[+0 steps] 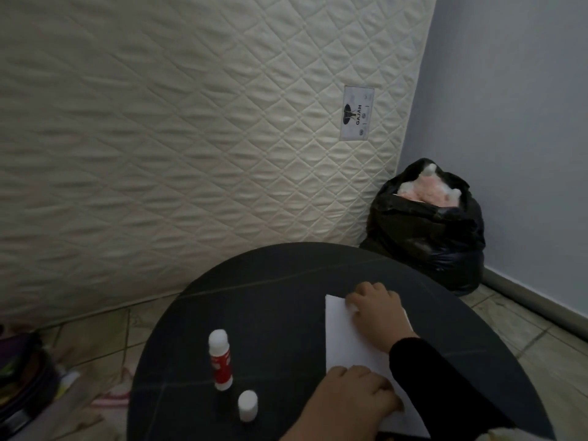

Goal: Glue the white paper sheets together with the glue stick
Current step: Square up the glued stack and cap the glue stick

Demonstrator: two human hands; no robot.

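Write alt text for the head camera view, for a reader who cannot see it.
Both hands, the left hand and the right hand, press flat on white paper sheets lying on a round black table. Left of them, an uncapped red-and-white glue stick stands upright beside its white cap.

A single wide-angle head view looks forward and down from above the near edge of the round dark tabletop (pixel 273 313), close to it, facing a quilted mattress (pixel 191 122) and wall corner beyond.

Left hand (pixel 353 402) flat, palm down, fingers (pixel 386 399) spread. Right hand (pixel 377 310) flat, palm down, black sleeve.
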